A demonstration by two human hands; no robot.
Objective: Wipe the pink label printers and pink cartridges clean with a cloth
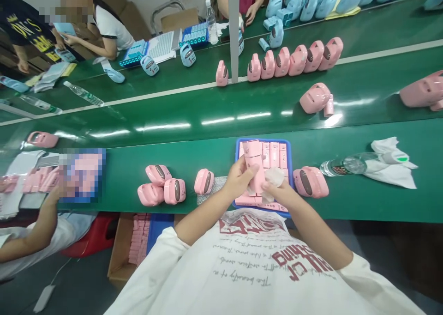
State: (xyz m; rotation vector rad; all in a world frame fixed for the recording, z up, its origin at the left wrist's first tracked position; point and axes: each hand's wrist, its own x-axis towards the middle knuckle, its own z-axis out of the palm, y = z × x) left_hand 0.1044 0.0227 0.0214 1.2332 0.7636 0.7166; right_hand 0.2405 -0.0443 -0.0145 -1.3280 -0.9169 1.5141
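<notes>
My left hand point(238, 178) is closed around a pink rectangular plastic piece point(256, 178), thumb across its front. A crumpled white wipe point(276, 176) is bunched in my right hand point(278, 192), whose fingers meet the lower right side of the piece. Both hands are over a blue tray point(290, 160) filled with rows of similar pink pieces point(274, 154). Just left of the tray, a pink rounded housing point(204, 182) with a dark oval window rests by a bubble-wrap sheet point(218, 184). Another pink housing point(311, 182) sits close to the tray's right side.
Three pink housings point(164, 191) cluster to the left. On the right lie a plastic bottle point(349, 165) and a white cloth point(392, 167). A row of pink housings point(282, 62) lines the belt point(194, 107) beyond, near a metal post point(234, 33). Co-workers sit left and opposite.
</notes>
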